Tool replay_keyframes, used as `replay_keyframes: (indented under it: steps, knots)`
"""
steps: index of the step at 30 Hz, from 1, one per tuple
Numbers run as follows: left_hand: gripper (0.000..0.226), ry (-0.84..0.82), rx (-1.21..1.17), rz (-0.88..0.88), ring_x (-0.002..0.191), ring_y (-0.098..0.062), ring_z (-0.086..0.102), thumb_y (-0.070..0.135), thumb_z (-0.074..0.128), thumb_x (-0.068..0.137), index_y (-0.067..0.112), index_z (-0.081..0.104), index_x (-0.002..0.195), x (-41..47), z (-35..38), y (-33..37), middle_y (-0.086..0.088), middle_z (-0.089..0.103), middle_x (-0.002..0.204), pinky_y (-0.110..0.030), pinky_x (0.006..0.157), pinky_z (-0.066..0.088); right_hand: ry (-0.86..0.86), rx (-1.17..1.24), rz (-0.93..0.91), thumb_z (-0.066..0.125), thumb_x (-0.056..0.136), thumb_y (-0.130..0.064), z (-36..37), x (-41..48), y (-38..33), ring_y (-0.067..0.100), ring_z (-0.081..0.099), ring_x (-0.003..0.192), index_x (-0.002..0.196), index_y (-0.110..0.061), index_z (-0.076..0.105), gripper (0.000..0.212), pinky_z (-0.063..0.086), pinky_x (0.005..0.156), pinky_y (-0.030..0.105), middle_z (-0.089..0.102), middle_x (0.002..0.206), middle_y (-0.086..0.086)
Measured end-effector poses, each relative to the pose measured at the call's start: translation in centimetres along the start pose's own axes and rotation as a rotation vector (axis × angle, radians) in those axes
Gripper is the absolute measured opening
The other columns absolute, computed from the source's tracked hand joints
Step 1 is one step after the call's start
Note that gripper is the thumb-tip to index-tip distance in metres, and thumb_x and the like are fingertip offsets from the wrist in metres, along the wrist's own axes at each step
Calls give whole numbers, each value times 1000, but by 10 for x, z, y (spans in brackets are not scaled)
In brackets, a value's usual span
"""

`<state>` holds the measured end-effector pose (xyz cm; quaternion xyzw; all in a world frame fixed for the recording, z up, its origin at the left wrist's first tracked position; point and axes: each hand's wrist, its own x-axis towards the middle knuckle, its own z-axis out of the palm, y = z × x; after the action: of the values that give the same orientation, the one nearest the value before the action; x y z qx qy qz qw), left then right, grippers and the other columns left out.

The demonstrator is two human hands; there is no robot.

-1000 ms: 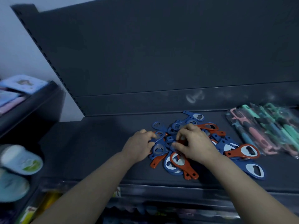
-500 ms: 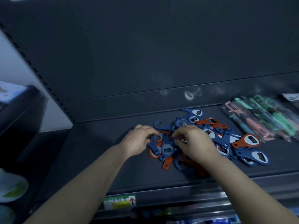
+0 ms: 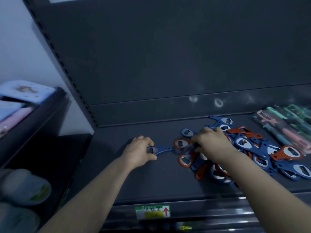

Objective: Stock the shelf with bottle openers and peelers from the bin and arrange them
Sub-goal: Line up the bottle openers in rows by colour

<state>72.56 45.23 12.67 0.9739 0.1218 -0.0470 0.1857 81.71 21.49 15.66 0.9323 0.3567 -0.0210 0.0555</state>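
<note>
A heap of blue and orange bottle openers [image 3: 249,148] lies on the dark shelf [image 3: 151,182], right of centre. My left hand [image 3: 139,151] pinches the head of one blue bottle opener [image 3: 158,150], which lies flat on the shelf to the left of the heap. My right hand [image 3: 210,145] rests on the left side of the heap with its fingers curled among the openers; what they hold is hidden. Packaged peelers [image 3: 286,126] in pink and green lie at the far right of the shelf.
A price label [image 3: 152,211] sits on the shelf's front rail. A neighbouring shelf at the left carries flat pale boxes [image 3: 23,91] and round lidded tubs [image 3: 25,187] lower down. The shelf's back panel rises right behind the heap.
My left hand has drawn one blue opener out of the heap and slid it left across the shelf. My right hand has stayed on the heap. The camera has tilted.
</note>
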Motion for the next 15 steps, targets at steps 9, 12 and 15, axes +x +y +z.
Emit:
replay_keyframes:
  steps: [9, 12, 15]
  knots:
    - [44, 172, -236, -216, 108, -15, 53, 23, 75, 82, 20, 59, 123, -1, -11, -72, 2, 51, 116, -31, 98, 46, -21, 466, -105, 34, 100, -31, 17, 36, -95, 29, 46, 119, 130, -24, 43, 32, 41, 97, 40, 53, 121, 7]
    - [45, 220, -264, -204, 112, -16, 53, 21, 72, 84, 18, 57, 126, 5, -13, -84, 1, 52, 122, -33, 100, 45, -91, 558, -84, 27, 101, -45, 21, 46, -120, 26, 34, 129, 149, -24, 29, 52, 28, 110, 36, 42, 137, 6]
    - [48, 249, -203, -195, 122, -19, 46, 17, 65, 89, 17, 49, 135, 6, -15, -95, -1, 49, 132, -36, 103, 42, 4, 466, -88, 28, 102, -40, 24, 60, -139, 25, 35, 123, 150, -23, 25, 50, 31, 105, 35, 40, 135, 5]
